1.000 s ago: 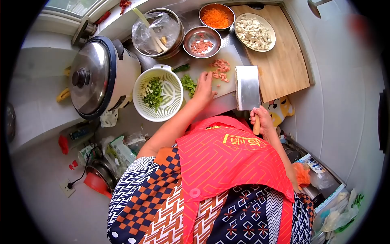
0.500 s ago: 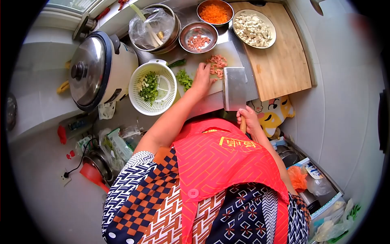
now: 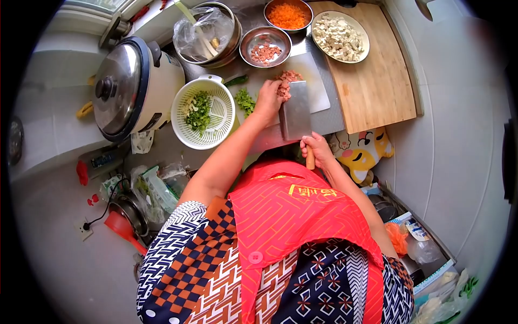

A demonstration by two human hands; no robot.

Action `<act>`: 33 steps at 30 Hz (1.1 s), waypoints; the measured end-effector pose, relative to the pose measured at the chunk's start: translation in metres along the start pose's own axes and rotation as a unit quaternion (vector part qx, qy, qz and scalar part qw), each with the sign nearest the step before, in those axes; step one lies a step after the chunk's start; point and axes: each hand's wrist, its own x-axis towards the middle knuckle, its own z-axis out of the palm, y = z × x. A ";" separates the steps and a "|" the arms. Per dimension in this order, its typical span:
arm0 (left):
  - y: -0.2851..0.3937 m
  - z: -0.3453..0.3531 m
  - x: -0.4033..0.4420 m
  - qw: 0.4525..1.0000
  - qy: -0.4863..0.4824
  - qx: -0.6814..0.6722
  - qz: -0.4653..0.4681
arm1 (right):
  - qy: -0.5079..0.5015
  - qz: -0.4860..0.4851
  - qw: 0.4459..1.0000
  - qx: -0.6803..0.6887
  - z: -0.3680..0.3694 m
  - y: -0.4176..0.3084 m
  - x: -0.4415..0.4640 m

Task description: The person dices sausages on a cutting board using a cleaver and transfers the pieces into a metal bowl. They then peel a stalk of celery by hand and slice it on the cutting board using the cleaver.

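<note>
My right hand (image 3: 318, 150) is closed round the wooden handle of a broad cleaver (image 3: 295, 110). The blade lies over the right part of the white cutting board (image 3: 319, 89), close beside the diced pink meat (image 3: 287, 83). My left hand (image 3: 268, 99) rests at the left edge of that meat, fingers bent and touching it; whether they pinch any piece is hidden. Chopped greens (image 3: 245, 101) lie on the board just left of my left hand. A white strainer basket (image 3: 224, 116) with chopped greens stands further left.
A steel bowl of diced meat (image 3: 264, 47), a bowl of carrot (image 3: 287, 16) and a plate of white cubes (image 3: 340, 36) stand behind. The plate overlaps a wooden board (image 3: 375, 86). A large cooker (image 3: 127, 89) is at left, beside a bag-covered pot (image 3: 208, 35).
The cleaver and my right hand have moved left, bringing the blade up to the meat. My left hand stays at the meat's left side, its fingers now closer to the blade.
</note>
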 end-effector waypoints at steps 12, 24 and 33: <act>0.042 -0.024 -0.001 0.987 0.047 -0.154 -0.015 | 0.000 -0.016 0.999 -0.040 0.018 -0.049 -0.035; 0.027 -0.070 0.089 0.992 0.093 -0.079 -0.024 | 0.028 -0.036 0.994 -0.098 0.105 -0.148 -0.017; -0.001 -0.063 0.134 0.989 0.123 -0.073 -0.035 | 0.036 0.005 0.994 -0.100 0.125 -0.167 -0.016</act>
